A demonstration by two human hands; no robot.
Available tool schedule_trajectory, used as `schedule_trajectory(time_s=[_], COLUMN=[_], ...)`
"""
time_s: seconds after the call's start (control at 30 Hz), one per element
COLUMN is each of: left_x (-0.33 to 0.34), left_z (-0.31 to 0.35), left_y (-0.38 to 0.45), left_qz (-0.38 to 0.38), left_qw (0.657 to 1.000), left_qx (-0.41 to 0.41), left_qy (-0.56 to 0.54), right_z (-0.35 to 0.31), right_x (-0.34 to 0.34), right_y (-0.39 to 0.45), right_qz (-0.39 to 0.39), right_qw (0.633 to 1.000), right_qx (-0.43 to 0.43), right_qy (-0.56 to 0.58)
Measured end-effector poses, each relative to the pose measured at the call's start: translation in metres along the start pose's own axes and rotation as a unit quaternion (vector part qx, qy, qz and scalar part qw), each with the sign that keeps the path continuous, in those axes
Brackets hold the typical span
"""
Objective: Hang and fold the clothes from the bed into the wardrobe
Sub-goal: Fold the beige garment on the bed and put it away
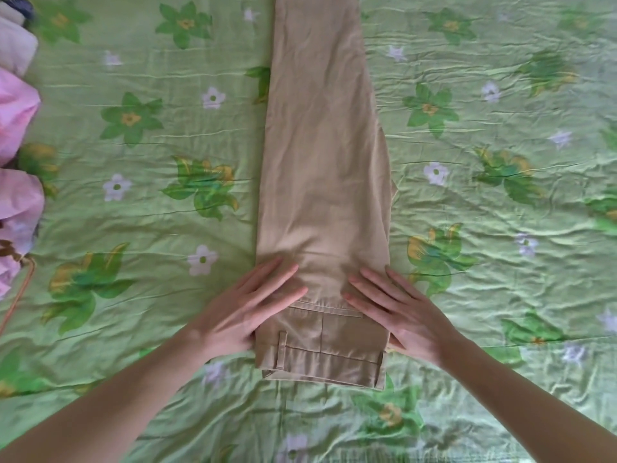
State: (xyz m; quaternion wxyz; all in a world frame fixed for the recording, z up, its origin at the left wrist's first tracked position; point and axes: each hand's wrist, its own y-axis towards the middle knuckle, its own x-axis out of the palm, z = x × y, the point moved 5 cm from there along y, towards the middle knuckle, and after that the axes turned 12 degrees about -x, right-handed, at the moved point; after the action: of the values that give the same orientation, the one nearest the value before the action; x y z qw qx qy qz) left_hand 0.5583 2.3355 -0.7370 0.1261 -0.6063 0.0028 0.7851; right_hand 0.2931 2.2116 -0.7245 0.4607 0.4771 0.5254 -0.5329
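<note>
With both the left hand (248, 309) and right hand (397, 309) flat and open on the near waistband end of the tan trousers (324, 162), lying leg-over-leg along the green bedsheet (133, 208), smooth toward the far hem, probably out of view, before folding.

You had plain khaki-tan trousers (324, 168) in front of you, one flat colour all over, with stitching in the same tan at the waistband and pocket. The bed sheet (500, 295) under them was pale lime green, printed with large darker green flowers with yellow-orange centres, and small white-lilac flowers with green centres between them. At your left edge you had pale pink fabric (16, 121), plain, no print visible. Above it sat a cream-white piece (15, 50), with something dark blue-grey behind it, too blurred to read. A thin tan-orange cord (20, 295) ran below the pink.
</note>
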Motion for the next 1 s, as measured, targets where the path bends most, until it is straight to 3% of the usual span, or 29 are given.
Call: schedule_trajectory(time_s=[0.3,0.4,0.5,0.57,0.63,0.7,0.73,0.9,1.0], left_x=[-0.013,-0.016,-0.032,-0.041,-0.052,-0.056,-0.058,-0.046,-0.032], left_z=[0.027,0.035,0.031,0.03,0.029,0.028,0.027,0.018,0.009], left_y=[-0.029,-0.039,-0.037,-0.029,-0.019,-0.004,0.004,0.025,0.038], left_qz=[-0.041,-0.029,0.018,0.045,0.094,0.087,0.087,0.145,0.172], left_qw=[0.992,0.979,0.945,0.916,0.866,0.801,0.786,0.789,0.772], left_qx=[0.015,-0.017,-0.125,-0.202,-0.271,-0.33,-0.341,-0.341,-0.373], left_qy=[-0.115,-0.203,-0.302,-0.343,-0.41,-0.492,-0.509,-0.49,-0.485], right_z=[-0.018,-0.019,-0.017,-0.014,-0.007,0.0,0.005,0.033,0.042], right_x=[-0.026,-0.039,-0.06,-0.06,-0.052,-0.048,-0.047,-0.034,-0.017], right_y=[-0.023,-0.032,-0.029,-0.027,-0.025,-0.017,-0.012,0.017,0.024], right_qz=[0.041,0.123,0.228,0.279,0.291,0.284,0.284,0.251,0.23], right_qw=[0.99,0.965,0.92,0.866,0.81,0.787,0.785,0.777,0.754], right_qx=[-0.009,0.036,0.134,0.22,0.314,0.38,0.398,0.457,0.494], right_qy=[0.138,0.229,0.29,0.351,0.401,0.394,0.381,0.351,0.367])
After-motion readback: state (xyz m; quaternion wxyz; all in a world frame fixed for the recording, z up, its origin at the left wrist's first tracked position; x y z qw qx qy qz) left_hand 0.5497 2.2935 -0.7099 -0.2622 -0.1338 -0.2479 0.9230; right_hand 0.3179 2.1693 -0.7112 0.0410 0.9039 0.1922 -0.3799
